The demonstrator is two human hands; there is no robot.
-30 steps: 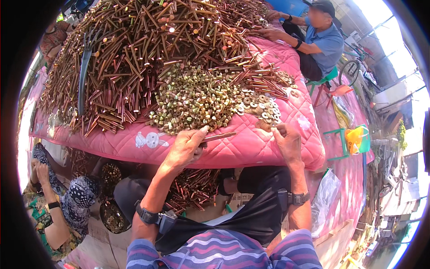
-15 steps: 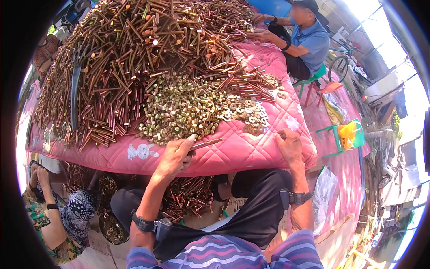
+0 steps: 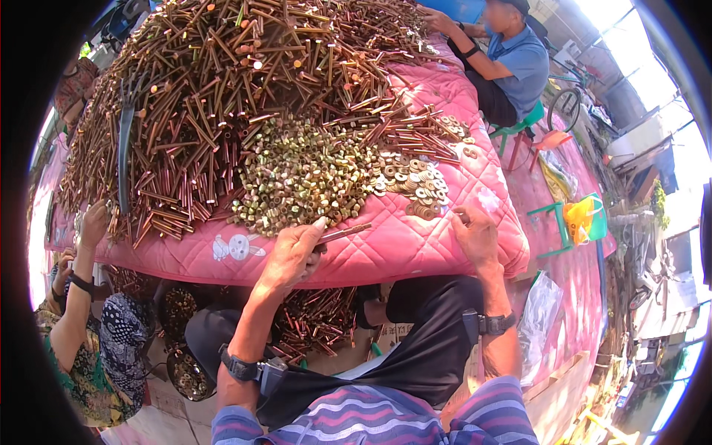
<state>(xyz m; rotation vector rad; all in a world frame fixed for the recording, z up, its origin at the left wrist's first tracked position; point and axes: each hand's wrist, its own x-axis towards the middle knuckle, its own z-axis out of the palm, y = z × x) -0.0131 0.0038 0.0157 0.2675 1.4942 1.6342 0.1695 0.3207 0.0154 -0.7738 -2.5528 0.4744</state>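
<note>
My left hand (image 3: 291, 256) is closed on a metal rod (image 3: 345, 233), thin and copper-coloured, that points right over the front of the pink quilt (image 3: 386, 259). Just beyond that hand lies a heap of small brassy nuts (image 3: 297, 178). My right hand (image 3: 475, 236) hovers over the quilt beside a patch of flat washers (image 3: 415, 185), its fingers curled in and pressed together. Whatever those fingers may hold cannot be made out. A huge pile of similar rods (image 3: 200, 96) covers the far and left part of the quilt.
At the left edge a co-worker's hand (image 3: 93, 222) reaches to the pile. Another person in a blue shirt (image 3: 523, 67) sits at the far right. More rods (image 3: 315, 319) lie below the quilt's edge, near my legs. A green stool (image 3: 593, 222) with a yellow bag stands right.
My right hand has shifted slightly left, nearer the washers. The left co-worker's arm has risen to the pile's edge. The person in blue has raised their hands. My left hand keeps the rod.
</note>
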